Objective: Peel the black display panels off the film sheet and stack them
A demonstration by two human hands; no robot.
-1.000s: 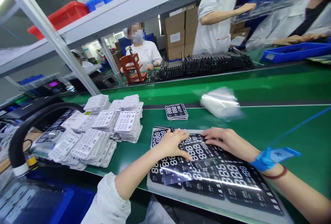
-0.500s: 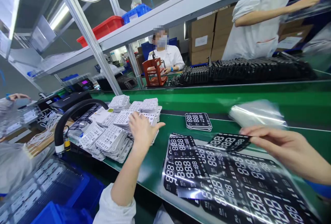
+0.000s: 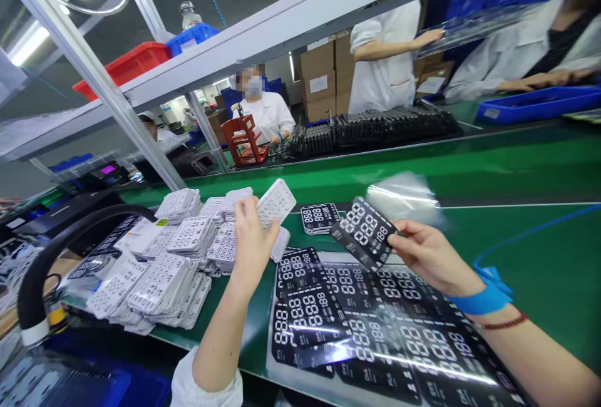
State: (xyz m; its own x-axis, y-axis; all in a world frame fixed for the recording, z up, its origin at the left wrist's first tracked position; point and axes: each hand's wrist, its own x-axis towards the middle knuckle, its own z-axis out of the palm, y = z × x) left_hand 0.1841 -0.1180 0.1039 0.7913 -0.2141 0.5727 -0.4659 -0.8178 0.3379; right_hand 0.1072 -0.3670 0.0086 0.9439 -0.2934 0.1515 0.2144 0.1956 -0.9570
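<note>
My left hand (image 3: 253, 241) grips a white panel (image 3: 278, 202) with digit cut-outs, raised just above the piles. Stacks of similar white panels (image 3: 162, 282) lie beside and below that hand. In my right hand (image 3: 425, 250) a black display film (image 3: 365, 231) with clear digit shapes is pinched at its right edge and held tilted in the air. Under it lies a spread of black film sheets (image 3: 394, 338) printed with the same digits. Between the two hands, further back, sits a small pile of black-faced panels (image 3: 319, 217).
A clear plastic sheet (image 3: 404, 197) lies behind my right hand. A black flexible hose (image 3: 70, 238) arches at the left. A metal post (image 3: 98, 81) and a shelf with red (image 3: 136, 62) and blue bins stand above. Co-workers sit and stand across the green bench.
My left hand has picked a white panel off the stacks and raised it. My right hand has lifted the black film from the sheets and moved it inward. The view has turned right.
</note>
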